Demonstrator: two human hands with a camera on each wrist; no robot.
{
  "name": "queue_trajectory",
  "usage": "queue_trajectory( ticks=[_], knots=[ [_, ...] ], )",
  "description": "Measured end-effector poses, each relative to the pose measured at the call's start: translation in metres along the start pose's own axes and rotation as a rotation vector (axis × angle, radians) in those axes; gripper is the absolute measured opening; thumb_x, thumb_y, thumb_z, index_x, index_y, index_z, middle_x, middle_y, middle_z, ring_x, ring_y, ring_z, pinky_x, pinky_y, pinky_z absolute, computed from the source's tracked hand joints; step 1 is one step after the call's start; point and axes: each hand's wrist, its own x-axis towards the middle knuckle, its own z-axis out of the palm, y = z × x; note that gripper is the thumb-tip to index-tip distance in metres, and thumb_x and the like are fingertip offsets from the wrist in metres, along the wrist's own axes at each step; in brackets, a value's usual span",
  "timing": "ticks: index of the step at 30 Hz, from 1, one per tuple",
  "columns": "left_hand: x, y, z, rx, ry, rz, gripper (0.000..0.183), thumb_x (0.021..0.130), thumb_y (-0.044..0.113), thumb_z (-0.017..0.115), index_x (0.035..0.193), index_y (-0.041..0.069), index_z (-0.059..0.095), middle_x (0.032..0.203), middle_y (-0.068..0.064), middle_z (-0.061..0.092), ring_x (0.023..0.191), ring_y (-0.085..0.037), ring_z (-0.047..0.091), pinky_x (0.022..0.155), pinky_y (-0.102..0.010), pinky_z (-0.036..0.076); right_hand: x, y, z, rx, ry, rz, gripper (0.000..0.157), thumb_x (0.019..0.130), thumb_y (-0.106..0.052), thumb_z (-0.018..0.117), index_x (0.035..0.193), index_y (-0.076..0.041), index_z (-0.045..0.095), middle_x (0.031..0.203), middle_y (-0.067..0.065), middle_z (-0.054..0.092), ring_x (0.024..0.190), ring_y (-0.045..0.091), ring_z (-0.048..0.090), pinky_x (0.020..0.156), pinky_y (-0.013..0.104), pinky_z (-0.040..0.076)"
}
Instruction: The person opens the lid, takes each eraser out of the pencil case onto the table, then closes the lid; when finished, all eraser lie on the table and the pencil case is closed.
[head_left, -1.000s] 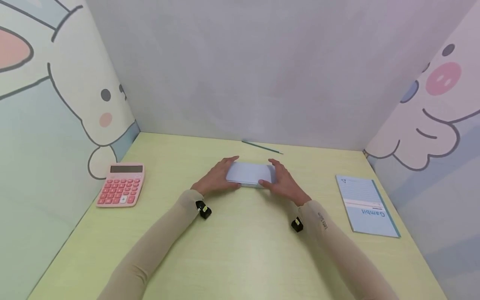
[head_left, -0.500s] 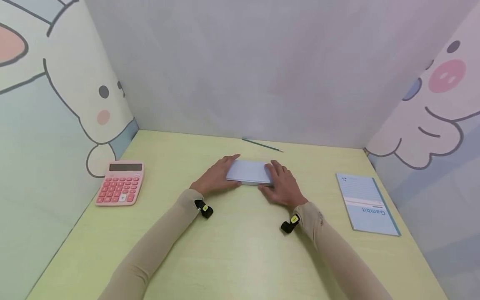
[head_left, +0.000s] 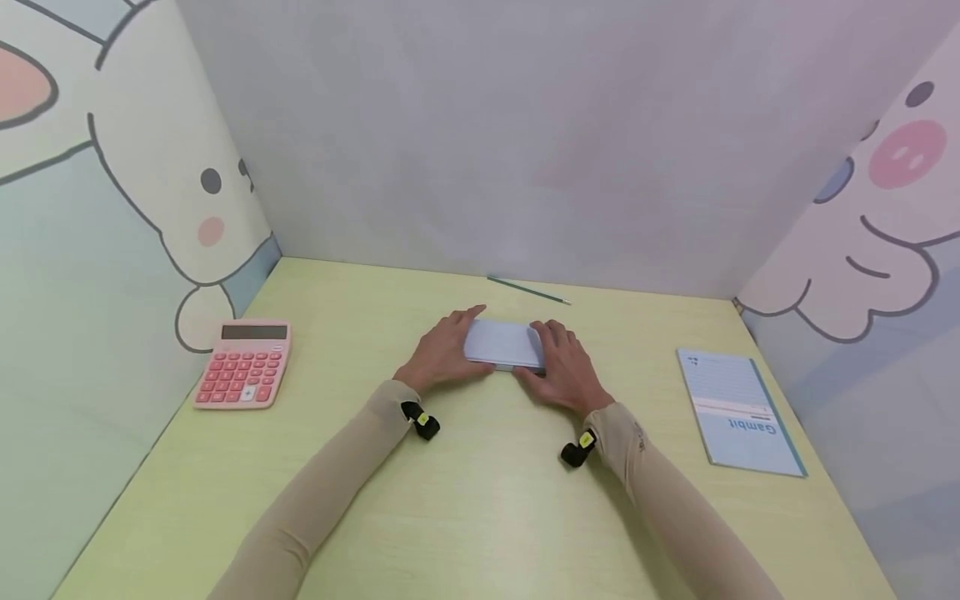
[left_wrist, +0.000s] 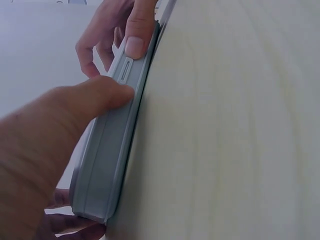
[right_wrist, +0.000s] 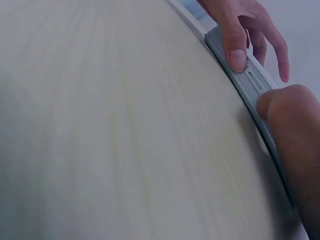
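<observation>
A flat, oblong pencil case (head_left: 504, 343) with a pale lid lies on the table, its long side toward me. Its grey front side (left_wrist: 107, 160) carries a small slotted latch (right_wrist: 256, 80). My left hand (head_left: 446, 354) grips the left end, thumb along the front, fingers around the far side. At the right end, my right hand (head_left: 566, 367) holds the case likewise, with its thumb low on the front and fingers over the lid's edge. Both wrist views show the two thumbs on either side of the latch. The far side of the case is mostly hidden.
A pink calculator (head_left: 243, 365) sits at the table's left. On the right lies a notepad (head_left: 741, 410) marked "Gambit". A green pencil (head_left: 528, 290) rests near the back wall (head_left: 495, 150), beyond the case. Cartoon-printed walls border both sides.
My right hand has shifted its grip, its thumb dropping from the lid's edge to the front and its fingers coming over the lid. My left hand has moved slightly right.
</observation>
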Motion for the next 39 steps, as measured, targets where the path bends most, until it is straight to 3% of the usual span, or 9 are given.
queue_trajectory(
  ticks=[10, 22, 26, 30, 34, 39],
  knots=[
    [0.003, 0.008, 0.009, 0.03, 0.083, 0.004, 0.109, 0.076, 0.052, 0.091, 0.165, 0.02, 0.037, 0.149, -0.021, 0.059, 0.122, -0.04, 0.063, 0.101, -0.055, 0.057, 0.001, 0.0, 0.002, 0.023, -0.01, 0.041, 0.078, 0.09, -0.054, 0.077, 0.146, -0.008, 0.049, 0.139, 0.028, 0.056, 0.11, 0.046, 0.064, 0.087, 0.057, 0.06],
    [0.008, 0.011, 0.009, 0.021, 0.131, -0.001, 0.105, 0.075, 0.052, 0.093, 0.16, 0.021, 0.039, 0.145, -0.022, 0.061, 0.12, -0.041, 0.064, 0.092, -0.053, 0.061, 0.006, 0.001, -0.008, 0.014, -0.058, 0.044, 0.072, 0.092, -0.054, 0.08, 0.135, -0.005, 0.05, 0.14, 0.029, 0.054, 0.11, 0.046, 0.063, 0.091, 0.055, 0.06],
    [0.011, 0.01, 0.004, 0.008, 0.094, -0.01, 0.106, 0.077, 0.053, 0.094, 0.161, 0.023, 0.038, 0.147, -0.022, 0.059, 0.123, -0.041, 0.063, 0.095, -0.056, 0.06, 0.01, 0.003, -0.011, 0.073, -0.088, 0.068, 0.073, 0.092, -0.053, 0.081, 0.138, -0.007, 0.048, 0.142, 0.027, 0.053, 0.116, 0.045, 0.061, 0.098, 0.056, 0.057],
    [0.01, -0.006, -0.006, -0.078, 0.007, -0.001, 0.111, 0.079, 0.054, 0.092, 0.168, 0.032, 0.028, 0.149, -0.017, 0.058, 0.132, -0.036, 0.059, 0.108, -0.058, 0.054, 0.011, 0.014, -0.018, 0.197, -0.172, 0.092, 0.07, 0.096, -0.05, 0.079, 0.144, -0.01, 0.047, 0.15, 0.022, 0.053, 0.125, 0.041, 0.059, 0.108, 0.058, 0.052],
    [0.006, -0.027, -0.016, -0.25, -0.056, 0.028, 0.12, 0.081, 0.048, 0.093, 0.17, 0.047, 0.013, 0.16, -0.015, 0.05, 0.141, -0.032, 0.054, 0.121, -0.057, 0.044, 0.012, 0.031, -0.035, 0.339, -0.243, 0.114, 0.054, 0.103, -0.036, 0.073, 0.145, -0.012, 0.049, 0.144, 0.02, 0.062, 0.122, 0.037, 0.065, 0.109, 0.057, 0.053],
    [0.002, -0.038, -0.024, -0.36, -0.097, 0.043, 0.126, 0.081, 0.04, 0.096, 0.166, 0.058, 0.005, 0.168, -0.018, 0.043, 0.141, -0.036, 0.058, 0.121, -0.06, 0.045, 0.017, 0.048, -0.051, 0.48, -0.269, 0.165, 0.034, 0.109, -0.023, 0.064, 0.14, -0.011, 0.057, 0.137, 0.019, 0.07, 0.124, 0.037, 0.07, 0.108, 0.057, 0.056]
  ],
)
